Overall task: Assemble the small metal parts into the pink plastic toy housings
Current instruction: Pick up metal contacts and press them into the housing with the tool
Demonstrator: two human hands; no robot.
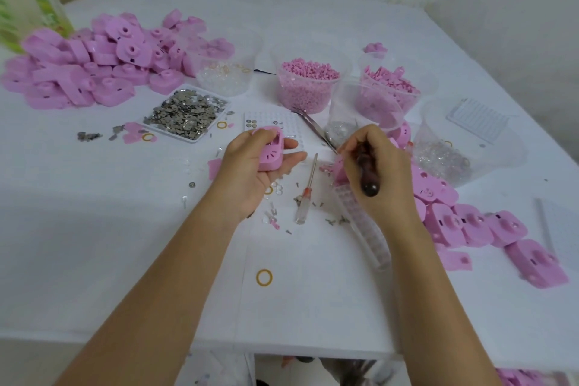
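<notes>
My left hand (250,172) holds a pink plastic housing (272,150) palm up, thumb curled over its top, above the middle of the table. My right hand (379,172) grips a dark wooden-handled tool (366,175), its tip hidden behind my fingers, over a second pink housing (340,168) lying on the table. A white tray of small metal parts (188,113) sits behind my left hand. A heap of pink housings (94,63) fills the back left, and more housings (470,222) lie in a row at the right.
Clear cups hold pink beads (308,84), pink pieces (388,88) and clear parts (445,160). Tweezers (313,128), a small screwdriver (305,194), a dotted white tray (269,122), a clear grid tray (363,229), yellow rings (264,277) and loose metal bits lie around. A green bottle (25,0) stands back left.
</notes>
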